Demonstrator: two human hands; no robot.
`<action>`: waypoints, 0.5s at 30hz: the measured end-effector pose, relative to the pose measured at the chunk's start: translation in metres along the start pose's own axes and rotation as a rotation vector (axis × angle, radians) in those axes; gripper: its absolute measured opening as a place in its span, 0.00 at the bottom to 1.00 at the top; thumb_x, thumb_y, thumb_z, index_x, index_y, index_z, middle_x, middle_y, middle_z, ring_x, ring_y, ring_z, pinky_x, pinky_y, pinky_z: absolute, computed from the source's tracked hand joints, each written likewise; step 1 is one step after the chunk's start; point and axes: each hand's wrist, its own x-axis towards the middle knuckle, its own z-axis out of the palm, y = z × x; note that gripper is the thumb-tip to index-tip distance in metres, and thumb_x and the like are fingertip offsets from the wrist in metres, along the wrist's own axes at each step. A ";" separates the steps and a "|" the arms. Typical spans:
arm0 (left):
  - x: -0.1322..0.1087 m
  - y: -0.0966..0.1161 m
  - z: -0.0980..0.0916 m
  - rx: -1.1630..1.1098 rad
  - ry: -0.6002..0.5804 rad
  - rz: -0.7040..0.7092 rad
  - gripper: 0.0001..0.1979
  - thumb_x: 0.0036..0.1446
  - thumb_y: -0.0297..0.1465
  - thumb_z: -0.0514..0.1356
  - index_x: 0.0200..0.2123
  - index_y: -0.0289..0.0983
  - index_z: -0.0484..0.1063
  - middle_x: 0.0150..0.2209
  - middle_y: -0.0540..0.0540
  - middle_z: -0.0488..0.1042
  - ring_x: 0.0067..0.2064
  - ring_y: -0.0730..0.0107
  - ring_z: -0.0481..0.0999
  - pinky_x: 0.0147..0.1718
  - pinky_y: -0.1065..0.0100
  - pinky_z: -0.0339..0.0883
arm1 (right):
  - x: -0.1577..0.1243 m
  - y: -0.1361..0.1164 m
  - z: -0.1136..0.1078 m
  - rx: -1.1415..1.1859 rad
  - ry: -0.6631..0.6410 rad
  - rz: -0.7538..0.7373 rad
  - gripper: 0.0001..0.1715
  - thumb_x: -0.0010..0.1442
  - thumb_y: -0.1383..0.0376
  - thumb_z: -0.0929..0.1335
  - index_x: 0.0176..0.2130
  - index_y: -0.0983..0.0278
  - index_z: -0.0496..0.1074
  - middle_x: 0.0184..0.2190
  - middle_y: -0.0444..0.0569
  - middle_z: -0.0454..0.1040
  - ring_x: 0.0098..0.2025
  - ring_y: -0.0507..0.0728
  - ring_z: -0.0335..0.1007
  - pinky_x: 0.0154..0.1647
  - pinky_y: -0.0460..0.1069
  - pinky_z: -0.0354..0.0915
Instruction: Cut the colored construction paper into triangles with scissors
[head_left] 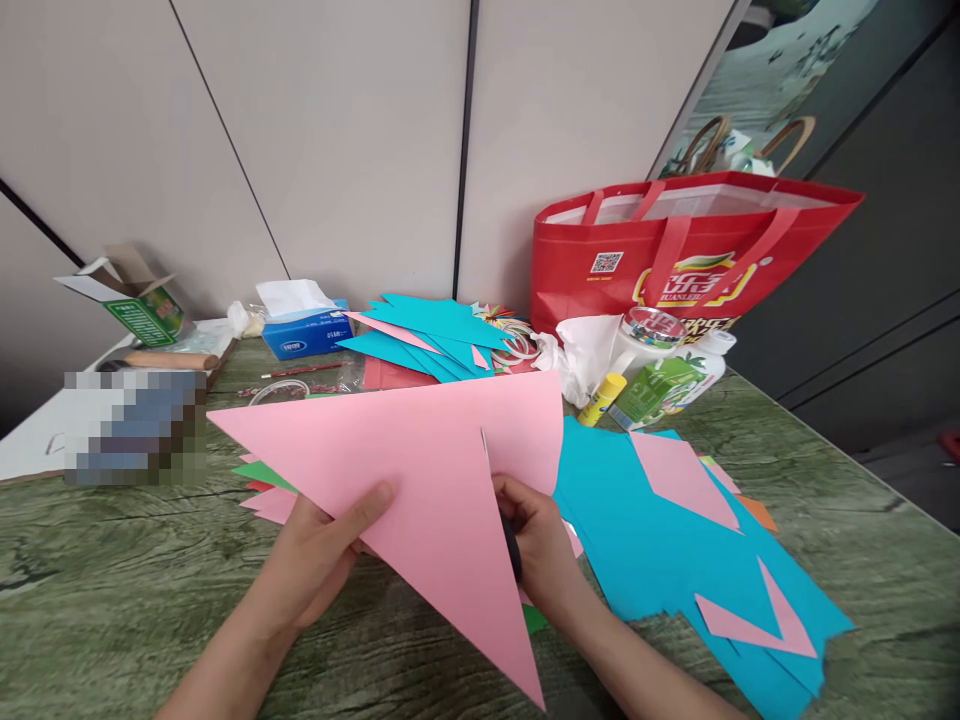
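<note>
A large sheet of pink paper (435, 480) is held up above the table, a long slit running into it from its lower edge. My left hand (319, 545) grips its lower left edge, thumb on top and the fingers underneath. My right hand (538, 535) is closed around the black handle of a pair of scissors (511, 548). A thin strip of blade shows at the slit; the paper hides the rest. Right of this hand lie blue paper sheets (630, 540) with cut pink pieces (686, 475) on them.
Along the back stand a blue tissue box (307, 332), a pile of blue paper (435, 335), a yellow glue stick (602, 398), a green carton (656, 390), a clear-lidded jar (651, 328) and a red bag (585, 285). An opened green box (146, 315) is far left.
</note>
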 end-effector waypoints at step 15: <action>0.001 -0.006 -0.002 0.119 0.005 0.048 0.23 0.36 0.31 0.68 0.41 0.40 0.72 0.31 0.47 0.78 0.31 0.58 0.74 0.23 0.66 0.68 | 0.001 -0.010 0.001 -0.062 -0.045 -0.084 0.12 0.41 0.69 0.73 0.31 0.63 0.71 0.30 0.46 0.77 0.33 0.56 0.72 0.32 0.47 0.67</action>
